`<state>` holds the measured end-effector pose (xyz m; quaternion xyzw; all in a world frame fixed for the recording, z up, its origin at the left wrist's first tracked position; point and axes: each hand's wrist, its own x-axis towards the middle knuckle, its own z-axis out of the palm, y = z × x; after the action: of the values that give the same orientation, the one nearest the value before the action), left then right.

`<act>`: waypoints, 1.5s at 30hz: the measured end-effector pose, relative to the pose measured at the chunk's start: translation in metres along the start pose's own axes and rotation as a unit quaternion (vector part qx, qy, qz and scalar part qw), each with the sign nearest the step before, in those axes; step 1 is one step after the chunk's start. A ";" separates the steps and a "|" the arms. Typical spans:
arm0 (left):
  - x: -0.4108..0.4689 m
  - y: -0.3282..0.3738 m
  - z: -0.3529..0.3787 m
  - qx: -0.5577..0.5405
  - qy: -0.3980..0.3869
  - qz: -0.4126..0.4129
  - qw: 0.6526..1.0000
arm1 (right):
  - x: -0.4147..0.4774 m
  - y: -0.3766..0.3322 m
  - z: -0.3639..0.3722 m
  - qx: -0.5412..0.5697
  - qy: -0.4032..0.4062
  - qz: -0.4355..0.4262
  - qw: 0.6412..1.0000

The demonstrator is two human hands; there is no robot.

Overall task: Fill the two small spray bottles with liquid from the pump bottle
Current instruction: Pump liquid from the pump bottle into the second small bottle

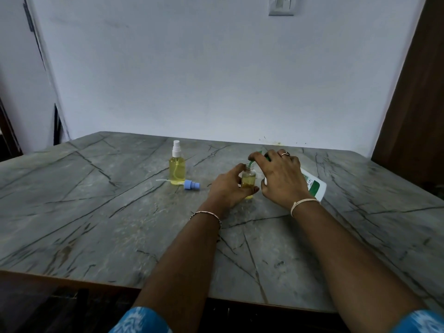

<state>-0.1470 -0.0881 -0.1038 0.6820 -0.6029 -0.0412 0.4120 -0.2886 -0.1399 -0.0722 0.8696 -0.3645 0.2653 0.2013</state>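
Note:
A small uncapped spray bottle (pixel 248 179) holding some yellow liquid stands on the grey marble table (pixel 120 224). My left hand (pixel 228 188) grips it around the body. The white pump bottle (pixel 314 185) with a green label leans over beside it, and its green nozzle (pixel 254 157) points into the small bottle's mouth. My right hand (pixel 281 176) lies over the pump head with fingers curled round it. A second small spray bottle (pixel 177 167), nearly full of yellow liquid with a white sprayer on, stands to the left.
A loose blue spray cap (pixel 191 185) with its thin white tube lies on the table by the second bottle. The white wall rises behind the table; a dark wooden panel (pixel 413 104) stands at the right. The near table edge runs below my forearms.

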 end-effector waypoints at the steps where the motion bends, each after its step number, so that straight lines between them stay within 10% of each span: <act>1: 0.000 0.000 0.000 -0.004 0.001 -0.002 1.000 | 0.001 -0.002 0.000 -0.001 0.003 0.001 1.000; 45: 0.001 -0.004 0.002 -0.004 0.005 0.001 1.000 | -0.003 0.002 0.004 -0.010 0.002 -0.009 1.000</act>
<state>-0.1450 -0.0903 -0.1070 0.6800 -0.6010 -0.0401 0.4179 -0.2908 -0.1421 -0.0766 0.8704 -0.3587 0.2614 0.2130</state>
